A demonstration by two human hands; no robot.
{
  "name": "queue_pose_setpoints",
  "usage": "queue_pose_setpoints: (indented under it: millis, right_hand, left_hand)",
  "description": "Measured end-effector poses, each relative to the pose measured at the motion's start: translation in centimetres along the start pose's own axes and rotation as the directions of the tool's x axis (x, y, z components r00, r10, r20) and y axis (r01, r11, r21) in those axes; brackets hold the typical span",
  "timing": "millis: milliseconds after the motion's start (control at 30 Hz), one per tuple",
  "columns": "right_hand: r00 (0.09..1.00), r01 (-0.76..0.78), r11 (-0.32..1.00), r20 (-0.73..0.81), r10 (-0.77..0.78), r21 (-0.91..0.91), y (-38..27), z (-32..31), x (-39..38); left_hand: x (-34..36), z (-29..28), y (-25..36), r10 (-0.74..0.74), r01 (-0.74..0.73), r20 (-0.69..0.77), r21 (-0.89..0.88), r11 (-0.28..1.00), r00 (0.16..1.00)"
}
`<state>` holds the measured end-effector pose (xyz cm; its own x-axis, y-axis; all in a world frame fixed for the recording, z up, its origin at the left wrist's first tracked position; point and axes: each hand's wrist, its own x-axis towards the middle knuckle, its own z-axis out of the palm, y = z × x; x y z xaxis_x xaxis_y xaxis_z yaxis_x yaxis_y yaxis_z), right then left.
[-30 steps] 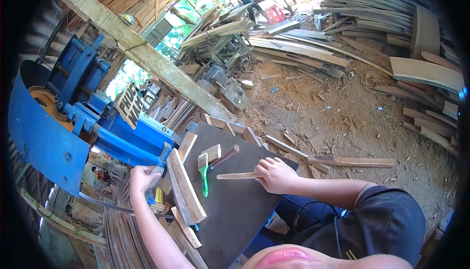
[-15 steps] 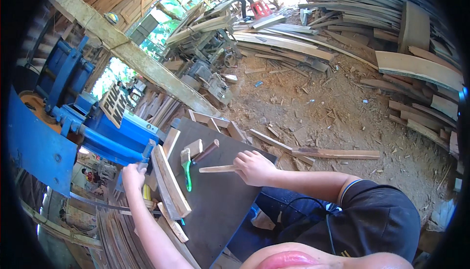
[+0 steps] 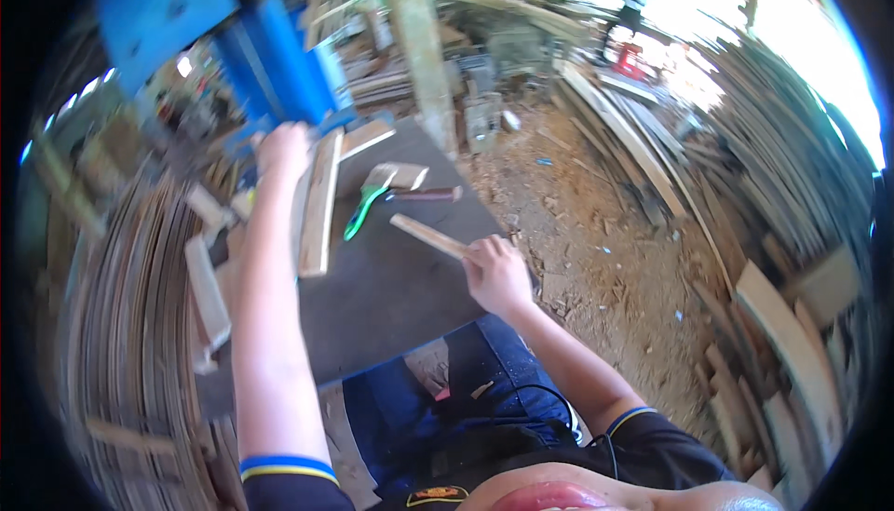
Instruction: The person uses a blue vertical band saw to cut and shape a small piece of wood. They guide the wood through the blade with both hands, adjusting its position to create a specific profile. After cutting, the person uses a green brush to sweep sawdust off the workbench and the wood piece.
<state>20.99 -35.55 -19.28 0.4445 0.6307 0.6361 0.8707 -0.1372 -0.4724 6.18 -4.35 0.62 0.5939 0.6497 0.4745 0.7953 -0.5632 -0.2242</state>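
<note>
- At the far left, a tall stack of thin boards [image 3: 140, 316] stood with its edges curving through the view.
- Above it, a large blue machine [image 3: 168, 13] filled the upper left corner, its column reaching down behind the table.
- A pale wooden block [image 3: 207, 292] lay aslant between the stack and the left forearm.
- The left hand [image 3: 284, 150] was stretched forward at the far side of the table, near the foot of the machine; its fingers were blurred, and whether they gripped anything could not be told.
- Just right of that arm, a long wooden bar [image 3: 321, 208] lay on the dark table [image 3: 372, 311], with a short board [image 3: 366, 137] angled near its far end.
- A brush with a green handle [image 3: 366, 208] lay next, close beside a dark-handled tool [image 3: 436, 194].
- A narrow wooden stick [image 3: 428, 235] was held above the table's right part, its free end pointing toward the brush.
- The right hand [image 3: 498, 274] had its fingers closed around the stick's near end.
- Farther right, wood chips littered the earth floor [image 3: 605, 241].
- Beyond, a distant person [image 3: 631, 8] stood near a red stool [image 3: 629, 61].
- Stacked planks [image 3: 773, 139] lined the right side.
</note>
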Motion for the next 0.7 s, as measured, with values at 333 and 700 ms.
queue_pose_setpoints:
  millis: [333, 700]
  right_hand:
    - [0.999, 0.043, 0.999, 0.011, -0.043, 0.032, 0.0, 0.3, 0.1]
    - [0.996, 0.016, 1.000, 0.083, -0.014, -0.025, 0.3, 0.5, 0.1]
  left_hand:
    - [-0.1, -0.4, 0.0, -0.057, 0.058, 0.084, -0.006, 0.998, 0.995]
    - [-0.5, 3.0, 0.4, -0.069, 0.068, -0.113, -0.011, 0.998, 0.991]
